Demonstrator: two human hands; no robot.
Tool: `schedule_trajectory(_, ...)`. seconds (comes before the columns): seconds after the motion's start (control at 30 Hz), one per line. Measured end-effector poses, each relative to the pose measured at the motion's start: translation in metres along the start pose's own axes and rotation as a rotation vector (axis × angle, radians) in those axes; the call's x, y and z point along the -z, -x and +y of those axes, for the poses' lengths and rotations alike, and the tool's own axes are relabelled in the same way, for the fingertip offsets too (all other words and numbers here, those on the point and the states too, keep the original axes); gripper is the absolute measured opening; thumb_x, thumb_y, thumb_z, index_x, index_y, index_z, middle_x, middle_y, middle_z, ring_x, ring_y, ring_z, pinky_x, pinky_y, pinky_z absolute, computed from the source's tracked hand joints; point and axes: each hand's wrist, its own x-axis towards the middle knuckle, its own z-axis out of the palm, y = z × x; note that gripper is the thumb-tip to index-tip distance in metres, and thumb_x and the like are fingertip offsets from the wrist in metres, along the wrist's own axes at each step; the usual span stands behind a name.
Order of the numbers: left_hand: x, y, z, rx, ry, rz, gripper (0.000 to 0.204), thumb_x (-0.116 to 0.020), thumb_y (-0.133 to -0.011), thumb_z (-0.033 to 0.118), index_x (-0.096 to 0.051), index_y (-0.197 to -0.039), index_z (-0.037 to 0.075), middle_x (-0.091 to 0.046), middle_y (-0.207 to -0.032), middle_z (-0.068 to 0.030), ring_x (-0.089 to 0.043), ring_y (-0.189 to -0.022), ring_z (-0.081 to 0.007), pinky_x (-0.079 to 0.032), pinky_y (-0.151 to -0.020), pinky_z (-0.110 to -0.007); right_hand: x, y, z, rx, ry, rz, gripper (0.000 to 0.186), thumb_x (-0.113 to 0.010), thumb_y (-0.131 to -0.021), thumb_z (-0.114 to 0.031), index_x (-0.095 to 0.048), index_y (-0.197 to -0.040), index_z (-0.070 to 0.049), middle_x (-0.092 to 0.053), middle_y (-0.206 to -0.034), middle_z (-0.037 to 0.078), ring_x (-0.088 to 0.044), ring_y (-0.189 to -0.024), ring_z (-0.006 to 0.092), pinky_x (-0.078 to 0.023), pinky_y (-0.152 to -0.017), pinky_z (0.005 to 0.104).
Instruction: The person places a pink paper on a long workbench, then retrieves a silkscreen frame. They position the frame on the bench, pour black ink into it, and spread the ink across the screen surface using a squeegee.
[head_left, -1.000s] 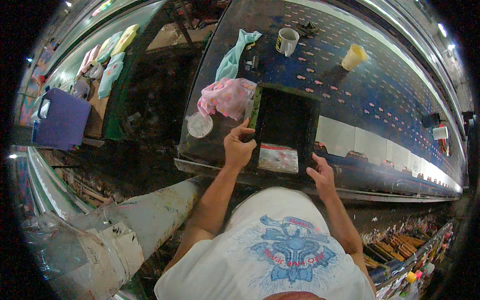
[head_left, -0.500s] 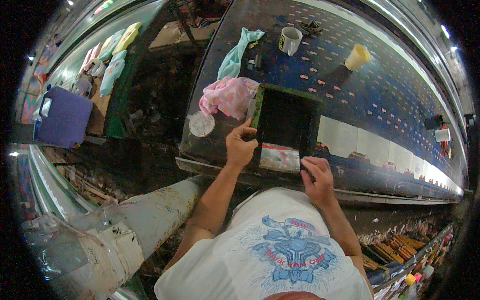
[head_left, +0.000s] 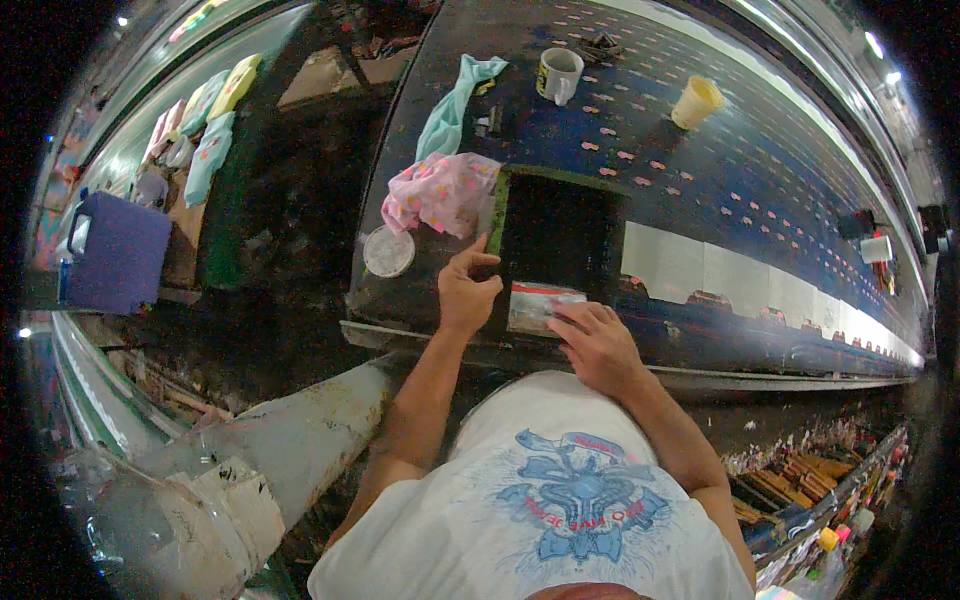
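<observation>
A dark square screen frame (head_left: 560, 235) with a green edge lies on a long dark blue printing table (head_left: 760, 170). My left hand (head_left: 466, 290) rests on the frame's near left corner, fingers on its edge. My right hand (head_left: 596, 345) lies flat by the frame's near side, fingertips touching a pale taped patch (head_left: 535, 305) on the frame. A pink patterned cloth (head_left: 440, 190) lies bunched just left of the frame.
A round white lid (head_left: 388, 251) sits by the pink cloth. A mint cloth (head_left: 455, 105), a white mug (head_left: 558, 73) and a yellow cup (head_left: 696, 100) stand farther back. White panels (head_left: 690, 270) lie right of the frame. A purple box (head_left: 115, 250) is at left.
My right hand has moved left along the table's near edge onto the pale patch of the frame. My left hand has stayed on the frame's corner.
</observation>
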Motion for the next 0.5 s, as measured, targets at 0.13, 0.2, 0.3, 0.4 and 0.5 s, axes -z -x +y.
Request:
schedule_trajectory(0.13, 0.001, 0.000, -0.003, -0.094, -0.134, 0.033, 0.032, -0.079, -0.077, -0.003, -0.080, -0.109, 0.001, -0.064, -0.160, -0.0256, -0.070, -0.135, -0.0276, -0.055, -0.110, -0.037, 0.009, 0.008, 0.000, -0.078, -0.089, 0.071, 0.054, -0.089, -0.084, -0.010, -0.073, -0.136, -0.008, -0.069, -0.143, 0.014, -0.065, -0.131, 0.0379, -0.054, -0.111, 0.0503)
schedule_trajectory(0.2, -0.001, 0.000, -0.006, -0.110, -0.101, 0.049, 0.031, -0.079, -0.078, -0.003, -0.080, -0.108, 0.002, -0.065, -0.159, -0.0252, -0.069, -0.137, -0.0279, -0.054, -0.112, -0.037, 0.012, 0.021, 0.004, -0.204, -0.119, 0.195, 0.055, -0.088, -0.086, -0.006, -0.073, -0.138, -0.006, -0.069, -0.143, 0.015, -0.066, -0.130, 0.0396, -0.053, -0.112, 0.0498)
schedule_trajectory(0.3, -0.001, 0.002, -0.002, -0.091, -0.105, 0.040, 0.029, -0.079, -0.079, -0.006, -0.079, -0.106, 0.003, -0.065, -0.159, -0.0251, -0.066, -0.144, -0.0290, -0.053, -0.114, -0.037, -0.001, 0.061, 0.021, -0.442, -0.090, 0.357, 0.051, -0.080, -0.095, -0.004, -0.069, -0.145, -0.004, -0.070, -0.142, 0.015, -0.068, -0.130, 0.0362, -0.054, -0.113, 0.0465)
schedule_trajectory(0.4, -0.003, 0.006, 0.004, -0.180, -0.115, 0.065, 0.029, -0.080, -0.078, -0.007, -0.078, -0.106, 0.003, -0.065, -0.159, -0.0243, -0.067, -0.140, -0.0268, -0.054, -0.112, -0.038, -0.014, 0.083, 0.020, -0.814, -0.637, 0.434, 0.050, -0.077, -0.100, -0.003, -0.066, -0.149, -0.001, -0.070, -0.144, 0.015, -0.068, -0.130, 0.0304, -0.054, -0.114, 0.0438)
schedule_trajectory(0.5, -0.002, 0.012, 0.013, -0.148, -0.079, 0.085, 0.031, -0.082, -0.077, -0.009, -0.077, -0.106, 0.002, -0.066, -0.159, -0.0235, -0.069, -0.135, -0.0249, -0.054, -0.111, -0.038, -0.010, 0.084, 0.011, -0.756, -0.757, 0.309, 0.056, -0.076, -0.103, -0.015, -0.062, -0.155, 0.000, -0.062, -0.158, 0.022, -0.059, -0.147, 0.0344, -0.042, -0.126, 0.0455)
